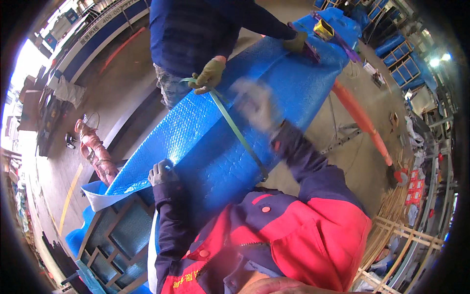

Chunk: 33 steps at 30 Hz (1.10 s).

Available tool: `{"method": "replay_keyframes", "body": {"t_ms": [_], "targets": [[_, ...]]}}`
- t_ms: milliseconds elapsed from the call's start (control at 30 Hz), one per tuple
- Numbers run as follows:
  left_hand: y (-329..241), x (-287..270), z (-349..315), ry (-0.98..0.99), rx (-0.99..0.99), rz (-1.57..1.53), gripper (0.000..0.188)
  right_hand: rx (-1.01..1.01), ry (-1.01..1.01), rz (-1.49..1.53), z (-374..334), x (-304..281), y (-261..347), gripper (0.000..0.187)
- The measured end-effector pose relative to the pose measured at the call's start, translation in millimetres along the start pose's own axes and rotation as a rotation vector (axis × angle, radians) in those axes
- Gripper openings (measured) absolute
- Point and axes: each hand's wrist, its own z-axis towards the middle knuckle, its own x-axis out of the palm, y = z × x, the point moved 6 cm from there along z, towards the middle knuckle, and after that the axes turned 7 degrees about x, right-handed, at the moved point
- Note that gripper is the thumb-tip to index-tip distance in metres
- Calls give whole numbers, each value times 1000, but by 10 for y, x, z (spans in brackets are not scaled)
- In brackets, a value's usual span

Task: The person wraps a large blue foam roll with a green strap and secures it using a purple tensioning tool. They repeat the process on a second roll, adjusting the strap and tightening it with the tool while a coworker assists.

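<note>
A blue padded wrapping sheet (205, 161) covers a long, flat load in front of me. My left hand (163, 173), in a grey glove, has its fingers curled on the sheet near its left edge. Over the middle of the sheet is my right hand (257, 105), gloved too and smeared by motion, so its fingers cannot be made out. A pale green strap (230, 120) runs across the wrapped load just left of my right hand. Across from me, a co-worker's gloved hand (209, 76) grips the strap's upper end.
The co-worker's other gloved hand (295, 43) is beside a purple tool (311, 51) at the load's far end. An orange-wrapped leg (362, 120) slants down on the right. Dark lattice frames (128, 230) stand at lower left. Wooden strips (391, 206) lie at right.
</note>
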Motion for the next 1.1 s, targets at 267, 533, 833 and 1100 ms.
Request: {"method": "replay_keyframes", "body": {"t_ms": [267, 533, 833, 1100], "targets": [[99, 108, 5, -37, 2, 70, 21, 827, 135, -995, 292, -352, -3121, 69], [107, 69, -37, -99, 39, 74, 21, 643, -373, -385, 393, -447, -3331, 50], [-59, -87, 3, -72, -3, -7, 24, -164, 87, -554, -10, 326, -930, 63], [31, -29, 15, -67, -11, 11, 19, -159, 300, -588, 138, 1093, -1225, 50]]}}
